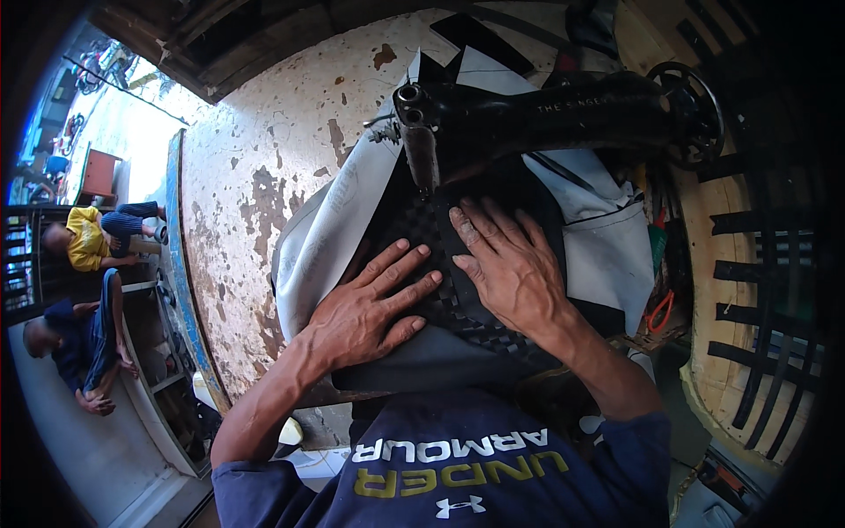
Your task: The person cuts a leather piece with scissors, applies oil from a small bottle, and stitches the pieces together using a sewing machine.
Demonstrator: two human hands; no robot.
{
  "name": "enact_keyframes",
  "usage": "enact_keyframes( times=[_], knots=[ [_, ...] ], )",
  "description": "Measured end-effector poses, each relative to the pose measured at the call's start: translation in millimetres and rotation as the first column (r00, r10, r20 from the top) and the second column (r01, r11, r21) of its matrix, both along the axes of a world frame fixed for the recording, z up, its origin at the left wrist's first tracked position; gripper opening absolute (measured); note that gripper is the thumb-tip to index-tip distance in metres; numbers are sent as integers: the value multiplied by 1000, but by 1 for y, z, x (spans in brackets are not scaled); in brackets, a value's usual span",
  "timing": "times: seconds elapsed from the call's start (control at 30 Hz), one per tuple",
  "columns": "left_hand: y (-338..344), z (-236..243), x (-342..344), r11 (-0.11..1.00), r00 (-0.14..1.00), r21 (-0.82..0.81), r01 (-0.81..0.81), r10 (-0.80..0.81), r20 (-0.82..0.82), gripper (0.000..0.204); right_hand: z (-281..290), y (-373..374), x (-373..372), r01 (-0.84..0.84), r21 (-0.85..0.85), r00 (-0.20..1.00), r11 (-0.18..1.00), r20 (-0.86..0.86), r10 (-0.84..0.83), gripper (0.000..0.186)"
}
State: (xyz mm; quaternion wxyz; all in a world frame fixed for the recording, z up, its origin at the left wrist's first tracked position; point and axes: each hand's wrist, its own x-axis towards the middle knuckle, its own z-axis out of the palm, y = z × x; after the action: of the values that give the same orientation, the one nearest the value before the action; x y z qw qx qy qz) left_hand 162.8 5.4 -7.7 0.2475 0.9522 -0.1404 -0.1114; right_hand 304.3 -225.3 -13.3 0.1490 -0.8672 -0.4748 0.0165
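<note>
A black sewing machine (528, 119) reaches across the work from the right, its needle end over dark fabric. Beneath it lies a piece of black checked fabric (409, 224) joined or layered with white-backed material (333, 224). My left hand (374, 304) rests flat on the fabric, fingers spread toward the needle area. Just right of it, my right hand (510, 260) presses flat on the dark cloth, its fingertips close below the machine's needle end. Neither hand grips anything. Whether the needle is in the cloth is too dark to tell.
The worn table (255, 176) with peeling paint extends left to a blue edge. A handwheel (691, 114) stands at the machine's right end. An orange-red loop (659, 312) hangs at the right, beside a wooden frame with black straps (731, 308). Two people (88, 238) sit at the left.
</note>
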Motion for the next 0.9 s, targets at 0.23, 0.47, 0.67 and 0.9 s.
enact_keyframes(
  times=[0.23, 0.47, 0.67, 0.9],
  knots=[
    [8, -2, 6, 1000, 1000, -10, -3, 3, -2, 63, 0, 7, 6, 17, 0, 1000, 1000, -1, -17, 55],
    [14, 0, 11, 1000, 1000, -14, -10, 10, 7, 63, -3, 15, 11, 36, 32, 999, 999, -1, -36, 53],
    [19, -1, 19, 1000, 1000, -13, 8, -8, 1, 62, -5, 19, 18, 52, 41, 999, 998, 2, -52, 51],
    [24, -3, 27, 1000, 999, -18, 5, -4, 40, 63, -7, 23, 25, 69, 0, 998, 998, 8, -69, 49]
  ],
)
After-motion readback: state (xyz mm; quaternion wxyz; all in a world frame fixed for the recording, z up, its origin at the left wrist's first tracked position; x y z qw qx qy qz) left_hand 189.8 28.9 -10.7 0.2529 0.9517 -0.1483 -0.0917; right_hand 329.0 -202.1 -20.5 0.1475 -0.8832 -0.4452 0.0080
